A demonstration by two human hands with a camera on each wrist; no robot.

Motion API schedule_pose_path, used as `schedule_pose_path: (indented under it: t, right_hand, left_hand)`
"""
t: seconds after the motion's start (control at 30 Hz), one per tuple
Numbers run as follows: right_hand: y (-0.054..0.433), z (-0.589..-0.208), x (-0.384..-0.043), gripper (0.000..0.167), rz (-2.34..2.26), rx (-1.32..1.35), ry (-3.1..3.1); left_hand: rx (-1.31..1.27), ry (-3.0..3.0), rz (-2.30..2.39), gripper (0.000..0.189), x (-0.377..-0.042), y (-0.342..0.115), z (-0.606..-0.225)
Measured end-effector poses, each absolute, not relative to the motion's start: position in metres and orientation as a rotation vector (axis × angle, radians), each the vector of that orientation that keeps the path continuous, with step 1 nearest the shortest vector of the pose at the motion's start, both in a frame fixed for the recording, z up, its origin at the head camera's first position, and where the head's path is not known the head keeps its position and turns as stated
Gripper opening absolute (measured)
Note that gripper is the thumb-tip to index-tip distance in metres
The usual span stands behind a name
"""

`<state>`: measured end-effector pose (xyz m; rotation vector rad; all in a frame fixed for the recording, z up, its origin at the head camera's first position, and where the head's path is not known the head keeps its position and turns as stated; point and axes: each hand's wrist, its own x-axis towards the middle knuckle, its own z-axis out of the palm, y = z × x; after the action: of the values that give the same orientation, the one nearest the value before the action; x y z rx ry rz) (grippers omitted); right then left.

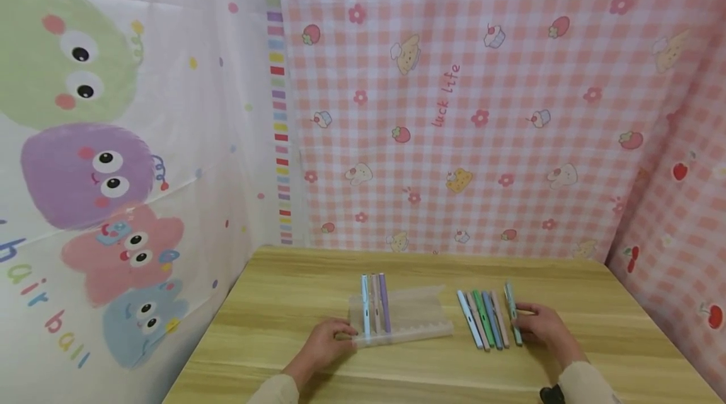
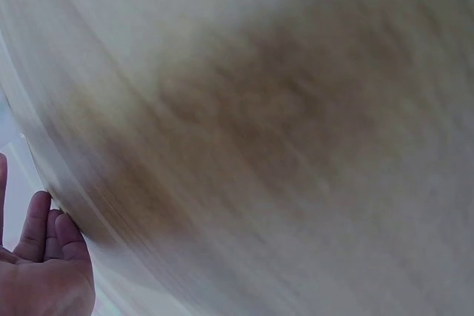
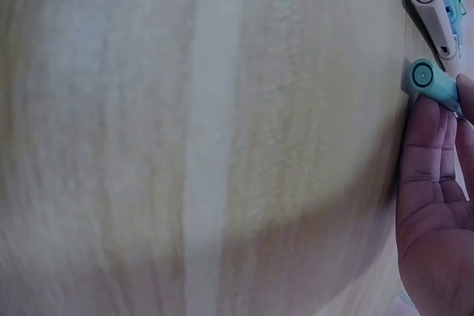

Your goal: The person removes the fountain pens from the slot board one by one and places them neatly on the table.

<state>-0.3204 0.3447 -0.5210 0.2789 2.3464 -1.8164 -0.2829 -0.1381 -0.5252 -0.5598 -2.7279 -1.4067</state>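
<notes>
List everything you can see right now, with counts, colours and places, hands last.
Tray: 1, clear, on the table, left of the loose pens
Pens on the tray: 3, light blue, taupe, purple, across its left part
Loose pens: 5, light blue, taupe, green, blue, pinkish, side by side
Teal pen: 1, teal, right of that row
Table: 1, wood-coloured, underneath
Printed cloths: 3, white, pink-checked, pink, left, back, right
Black item: 1, black, by the right sleeve, unclear what
Sleeves: 2, cream, bottom edge
Left hand: 1, bare, holding the tray's left end
Right hand: 1, bare, pinching the teal pen
</notes>
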Motion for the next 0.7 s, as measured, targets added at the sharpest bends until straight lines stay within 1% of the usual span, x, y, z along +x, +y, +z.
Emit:
schedule_pose_path:
  t: [0.17, 0.47, 0.7]
  right_hand:
    - [0.3421, -0.522, -0.3227, 0.062, -1.768, 0.325, 2.375]
    - [0.34, -0.523, -0.3238, 0.056, -1.668, 0.263, 2.448]
    - [0.3386, -0.5211, -0.3219, 0.056, -1.641, 0.268, 2.461]
  left_hand:
    - [-0.57, -2.719, -1.403, 0.018, -0.2828, -0.1374, -0.5263]
    - [-0.549, -2.72, -1.436, 0.016, -0.2843, -0.1387, -0.5312]
    - [-0.541, -2.726, -1.447, 0.017, -0.2847, -0.1387, -0.5321]
